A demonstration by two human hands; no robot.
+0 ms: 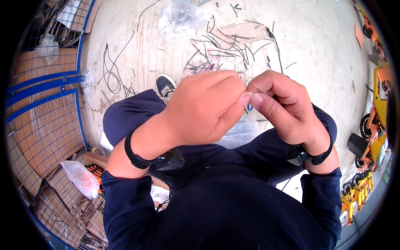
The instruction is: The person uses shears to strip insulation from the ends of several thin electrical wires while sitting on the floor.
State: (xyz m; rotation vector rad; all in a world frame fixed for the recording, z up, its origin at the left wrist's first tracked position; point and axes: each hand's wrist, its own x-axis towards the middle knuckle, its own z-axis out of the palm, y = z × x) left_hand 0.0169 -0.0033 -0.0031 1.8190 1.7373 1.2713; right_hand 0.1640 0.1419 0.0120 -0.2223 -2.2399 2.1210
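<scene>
Both hands meet at the fingertips over my lap. My left hand is curled, its thumb and forefinger pinched together. My right hand pinches with thumb and forefinger right beside them. Whatever may lie between the fingertips is too small or too covered to make out. A bit of blue wire shows just below the fingertips; whether a hand holds it cannot be told. Beyond the hands, cut pieces of black cable and thin reddish strands lie scattered on the concrete floor. Bubble wrap lies between my legs.
A flat cardboard piece and a clear plastic bag are on the floor ahead. Looped black cable lies at the left. A blue wire-mesh cage with cardboard stands further left. Yellow and orange wheeled machines line the right.
</scene>
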